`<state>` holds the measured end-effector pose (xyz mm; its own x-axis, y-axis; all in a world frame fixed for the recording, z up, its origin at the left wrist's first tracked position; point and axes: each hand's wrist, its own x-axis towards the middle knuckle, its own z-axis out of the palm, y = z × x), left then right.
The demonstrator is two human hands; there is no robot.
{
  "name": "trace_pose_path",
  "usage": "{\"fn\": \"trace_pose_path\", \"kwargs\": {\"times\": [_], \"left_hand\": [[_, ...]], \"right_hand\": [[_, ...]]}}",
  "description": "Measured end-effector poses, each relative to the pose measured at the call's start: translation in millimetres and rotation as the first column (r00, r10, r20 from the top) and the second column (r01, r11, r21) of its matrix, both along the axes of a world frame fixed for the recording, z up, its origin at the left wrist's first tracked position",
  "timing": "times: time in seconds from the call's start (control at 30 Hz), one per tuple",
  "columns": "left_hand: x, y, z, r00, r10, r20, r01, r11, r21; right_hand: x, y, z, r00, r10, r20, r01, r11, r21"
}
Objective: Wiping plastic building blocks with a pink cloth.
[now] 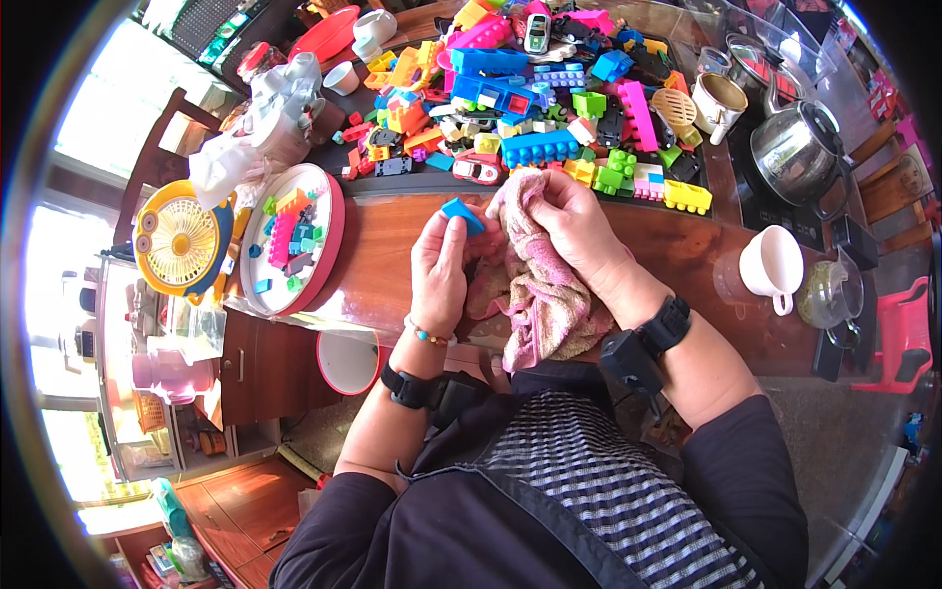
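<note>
Between the thumb and fingers of my left hand is a small blue toy block. My right hand grips a pink and beige cloth, whose lower part hangs over the table's front edge. Both hands are close together above the wooden table, and the cloth partly hides my left fingertips. Just beyond them lies a large heap of coloured building blocks mixed with toy cars. A white toy car sits at the heap's near edge.
A round, red-rimmed tray with several blocks lies left, beside a yellow and blue fan-like object. To the right stand a white cup, a glass teapot and a metal kettle. A bucket is below the table edge.
</note>
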<state>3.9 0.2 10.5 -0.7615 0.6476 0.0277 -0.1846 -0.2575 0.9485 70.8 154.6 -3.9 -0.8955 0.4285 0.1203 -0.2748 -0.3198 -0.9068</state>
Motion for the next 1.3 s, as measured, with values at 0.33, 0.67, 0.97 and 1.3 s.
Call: {"fn": "trace_pose_path", "kwargs": {"times": [0.33,0.67,0.97,1.3], "left_hand": [[3,1,-4,0.96,-0.098,-0.261,0.029,0.967,-0.255],[1,2,-8,0.974,-0.058,-0.217,0.005,0.971,-0.238],[3,3,-7,0.948,0.003,-0.317,-0.092,0.96,-0.266],[3,2,-8,0.946,0.05,-0.321,-0.086,0.991,-0.099]], "right_hand": [[8,-8,15,0.998,-0.04,0.044,0.02,0.926,0.377],[6,-6,14,0.993,0.113,-0.028,-0.113,0.994,0.012],[6,-2,8,0.994,0.033,0.106,-0.055,0.975,0.213],[11,-2,20,0.939,0.298,0.173,-0.265,0.945,-0.194]]}}
